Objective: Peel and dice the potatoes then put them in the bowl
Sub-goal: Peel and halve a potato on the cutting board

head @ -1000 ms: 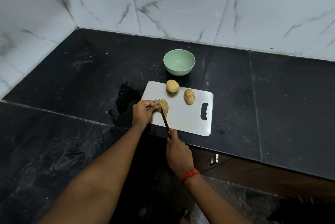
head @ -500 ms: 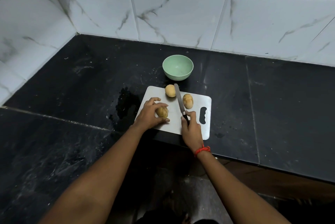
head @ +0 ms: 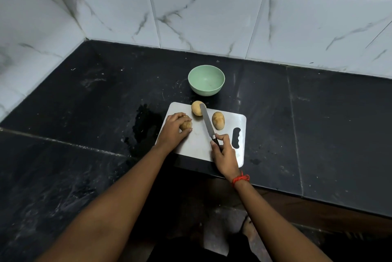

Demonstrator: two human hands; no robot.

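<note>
The left hand holds a small, round, brown potato near the board's left edge; it looks hard and may roll, while the right hand grips the long steel knife.

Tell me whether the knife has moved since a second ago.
Yes. The knife has shifted rightward across the cutting board, from its left edge to the middle.

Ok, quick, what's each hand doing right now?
Left hand: closed around a potato on the cutting board.
Right hand: closed on the knife handle, blade pointing away from the person.
</note>
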